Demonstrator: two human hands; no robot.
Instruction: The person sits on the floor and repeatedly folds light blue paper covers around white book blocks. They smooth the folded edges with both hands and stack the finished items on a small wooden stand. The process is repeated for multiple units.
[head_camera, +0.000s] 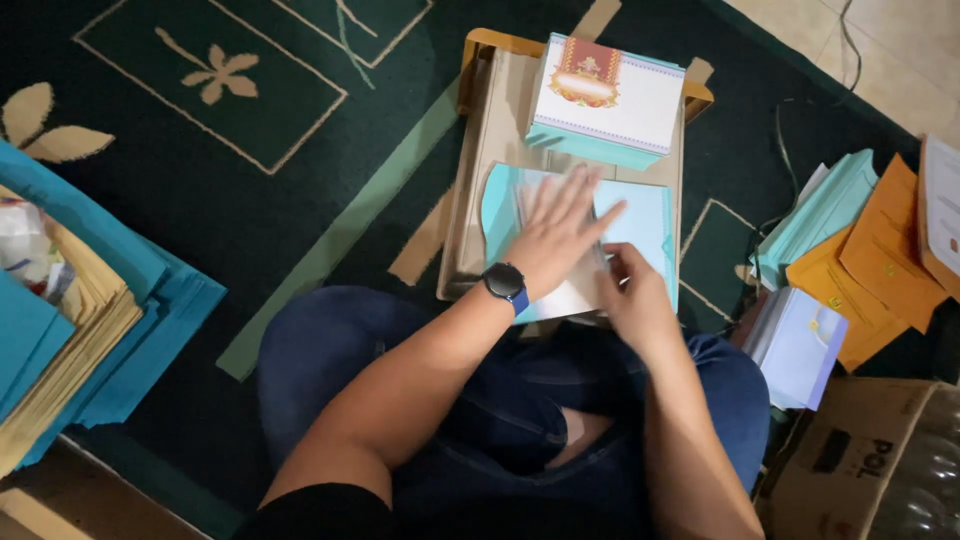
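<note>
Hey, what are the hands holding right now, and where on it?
The left hand presses flat on the middle of the light blue envelope; the right hand pinches its near edge, though the exact grip is blurred.

Dark green carpet (200, 210) with beige leaf motifs, light blue envelope (640, 225), orange envelopes (880, 270), black watch (504, 281)

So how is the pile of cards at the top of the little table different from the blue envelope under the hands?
The pile of cards is thick, many sheets high; the blue envelope is one flat piece. The pile's top is white with a red and gold ornament; the envelope is plain light blue. No hand touches the pile, while the left hand presses flat on the envelope and the right hand holds its edge. Both rest on the small wooden table.
</note>
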